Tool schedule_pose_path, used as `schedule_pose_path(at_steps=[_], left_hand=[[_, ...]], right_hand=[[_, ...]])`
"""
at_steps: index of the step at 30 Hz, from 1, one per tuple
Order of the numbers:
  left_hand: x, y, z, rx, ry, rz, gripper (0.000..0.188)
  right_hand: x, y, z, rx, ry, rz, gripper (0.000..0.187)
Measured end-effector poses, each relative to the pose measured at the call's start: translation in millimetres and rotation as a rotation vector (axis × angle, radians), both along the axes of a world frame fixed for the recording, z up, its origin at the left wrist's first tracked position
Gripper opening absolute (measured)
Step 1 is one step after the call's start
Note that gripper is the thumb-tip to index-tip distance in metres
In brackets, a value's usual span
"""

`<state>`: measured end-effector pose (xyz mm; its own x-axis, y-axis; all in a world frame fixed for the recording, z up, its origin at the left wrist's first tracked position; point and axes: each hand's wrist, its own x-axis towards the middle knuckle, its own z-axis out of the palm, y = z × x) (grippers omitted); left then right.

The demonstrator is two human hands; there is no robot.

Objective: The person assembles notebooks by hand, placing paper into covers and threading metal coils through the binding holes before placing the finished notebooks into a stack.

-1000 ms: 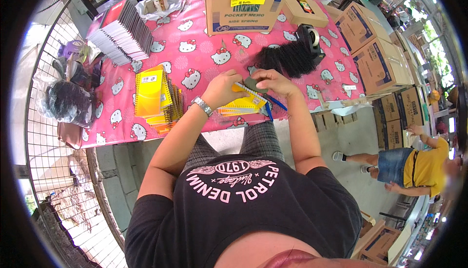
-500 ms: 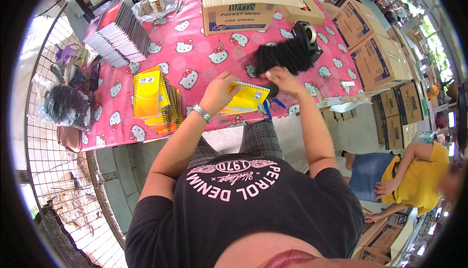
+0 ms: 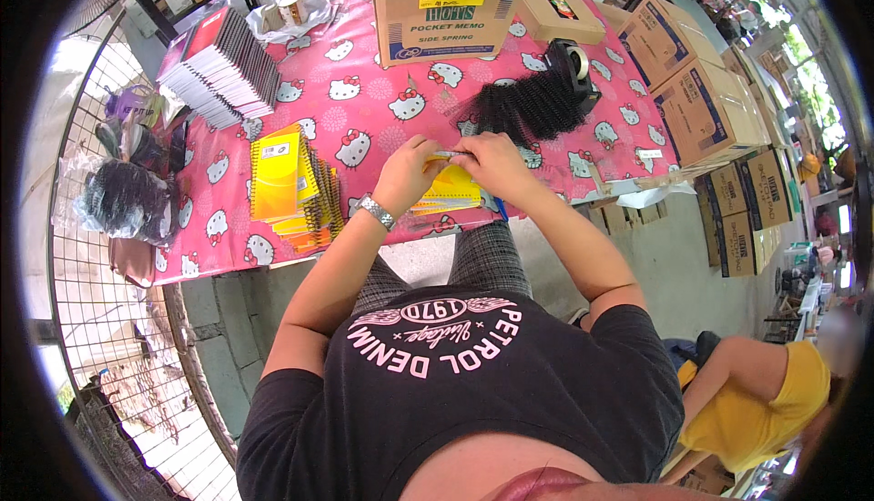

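A small yellow notebook (image 3: 452, 184) is at the table's front edge, its punched top edge raised between my hands. My left hand (image 3: 411, 171) is closed on the left end of that edge. Fingers bent, my right hand (image 3: 494, 166) pinches the same edge close beside the left fingertips; any coil under the fingers is hidden. More yellow notebooks lie beneath. A blue-handled tool (image 3: 500, 208) shows partly below my right wrist. Beyond my right hand lies a heap of black spiral binding coils (image 3: 533, 107).
A stack of yellow spiral notebooks (image 3: 291, 187) stands left of my arm, taller spiral notebooks (image 3: 221, 68) behind it. A carton (image 3: 446, 27) and a tape dispenser (image 3: 575, 68) sit at the back of the pink cloth (image 3: 364, 91). Cartons (image 3: 706, 109) stand right; a person in yellow (image 3: 756, 410) is lower right.
My right hand has moved left from the notebook's right end to its top edge beside my left hand. The raised notebook has tipped. The person in yellow has shifted nearer and lower.
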<state>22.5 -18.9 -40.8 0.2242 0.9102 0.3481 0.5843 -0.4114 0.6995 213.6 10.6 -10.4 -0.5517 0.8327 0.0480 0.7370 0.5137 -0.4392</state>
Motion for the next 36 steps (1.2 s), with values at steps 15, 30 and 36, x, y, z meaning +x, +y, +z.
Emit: schedule_pose_path(at_steps=[15, 30, 36], left_hand=[[-8.5, 1.0, -5.0, -0.042, 0.03, -0.125, 0.019], [-6.4, 6.6, -0.2, -0.072, 0.031, -0.136, 0.028], [-8.4, 9.8, 9.5, -0.1, 0.029, -0.217, 0.03]], right_hand=[[11.0, -1.4, -0.1, 0.231, 0.006, 0.203, 0.024], [76.4, 24.2, -46.7, -0.502, 0.835, -0.199, 0.045], [46.9, 24.0, 4.4, -0.388, 0.207, 0.109, 0.048]])
